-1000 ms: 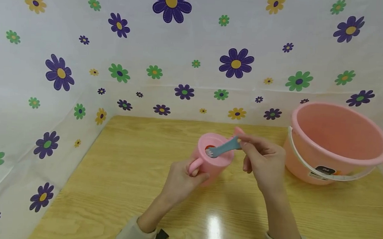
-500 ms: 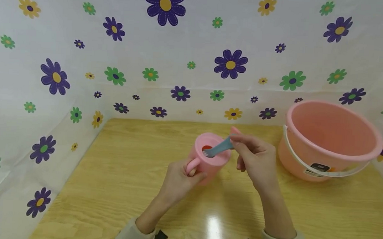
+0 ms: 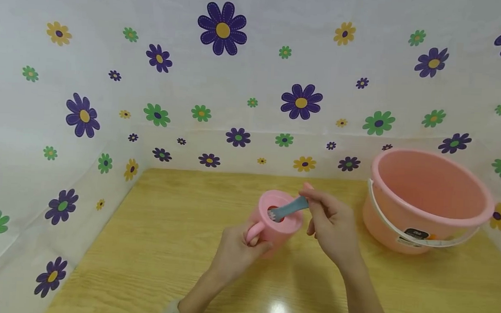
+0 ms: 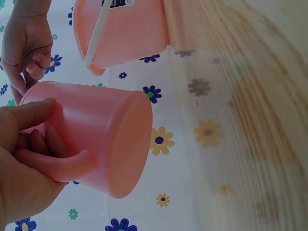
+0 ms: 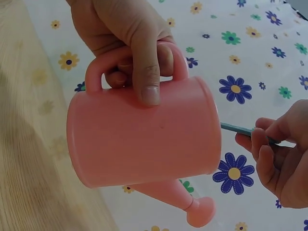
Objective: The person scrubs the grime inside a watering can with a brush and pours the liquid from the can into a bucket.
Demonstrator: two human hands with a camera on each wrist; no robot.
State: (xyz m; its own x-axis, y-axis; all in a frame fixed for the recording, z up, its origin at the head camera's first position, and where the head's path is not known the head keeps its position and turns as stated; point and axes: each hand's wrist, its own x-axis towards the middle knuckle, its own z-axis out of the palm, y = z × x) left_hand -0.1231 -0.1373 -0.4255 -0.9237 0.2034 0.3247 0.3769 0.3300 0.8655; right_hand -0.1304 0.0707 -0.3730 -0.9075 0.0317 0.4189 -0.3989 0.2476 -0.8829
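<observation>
My left hand point(image 3: 235, 254) grips the side handle of a pink toy watering can point(image 3: 281, 235), its thumb lying against the can's wall. The can is held tilted, with its round top opening facing up and its base showing in the left wrist view. In the right wrist view its spout point(image 5: 163, 195) juts out on the side away from the handle. My right hand point(image 3: 335, 230) pinches the end of a small blue brush point(image 3: 292, 207) with white bristle-like tips. The brush's head is at the opening; how deep it reaches is unclear.
A large pink bucket point(image 3: 378, 218) with a white carrying handle point(image 3: 386, 221) stands at the right on the wooden table point(image 3: 167, 227). A white cloth printed with flowers point(image 3: 173, 92) hangs behind the table and along its left side.
The head view has tilted up a little, so everything sits lower in it. Both hands keep their holds, and the brush stays at the can's opening with only slight shifts.
</observation>
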